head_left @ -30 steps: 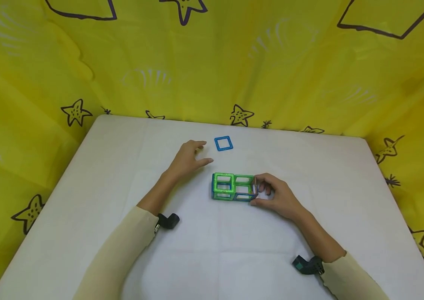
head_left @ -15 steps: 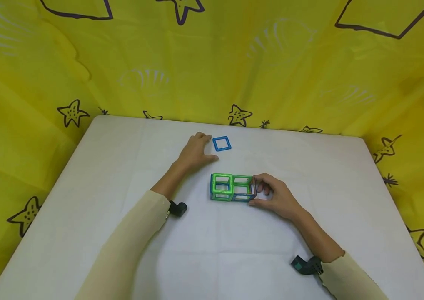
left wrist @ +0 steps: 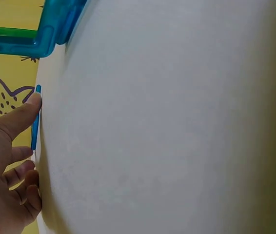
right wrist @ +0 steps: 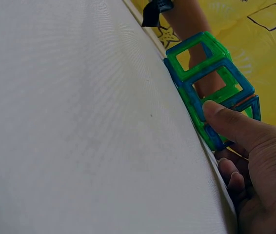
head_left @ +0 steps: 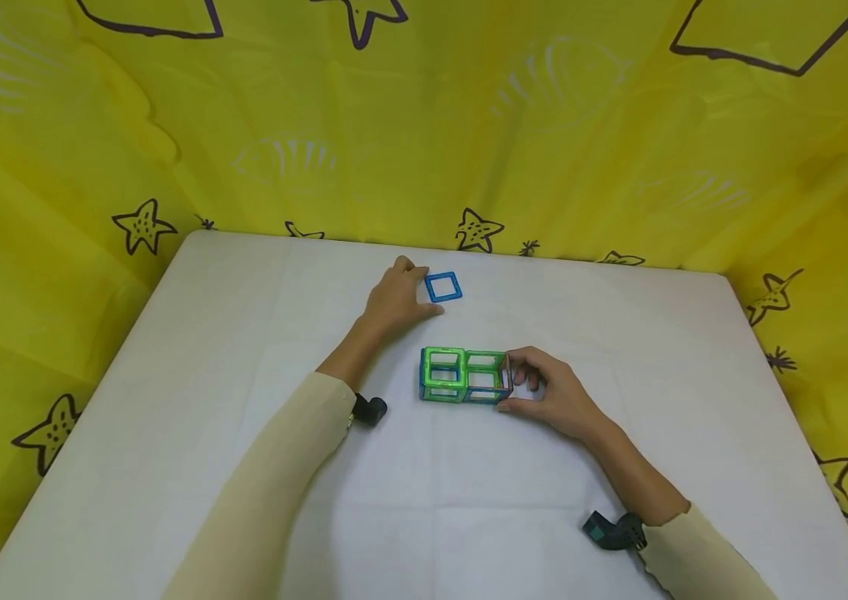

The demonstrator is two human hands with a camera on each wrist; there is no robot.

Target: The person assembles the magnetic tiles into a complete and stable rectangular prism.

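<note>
A blue square magnetic tile (head_left: 458, 285) lies flat toward the back of the table. My left hand (head_left: 394, 298) reaches to its left side, thumb and forefinger spread apart along two of its sides. The left wrist view shows this tile (left wrist: 35, 119) edge-on, the thumb overlapping its upper end and a fingertip close to its lower end. Nearer to me, two joined cubes of green and blue magnetic tiles (head_left: 465, 375) stand on the table. My right hand (head_left: 561, 398) grips their right end, thumb in front and forefinger behind; the other fingers are curled beneath, as the right wrist view shows.
The white-covered table (head_left: 424, 533) reaches back to a yellow curtain (head_left: 394, 125) with starfish drawings. Black wrist cameras sit at both cuffs, the left camera (head_left: 370, 410) and the right camera (head_left: 614, 531).
My left hand has moved right and farther back, up to the blue tile, with the forearm following. My right hand and the joined cubes have stayed in place; the view has shifted slightly.
</note>
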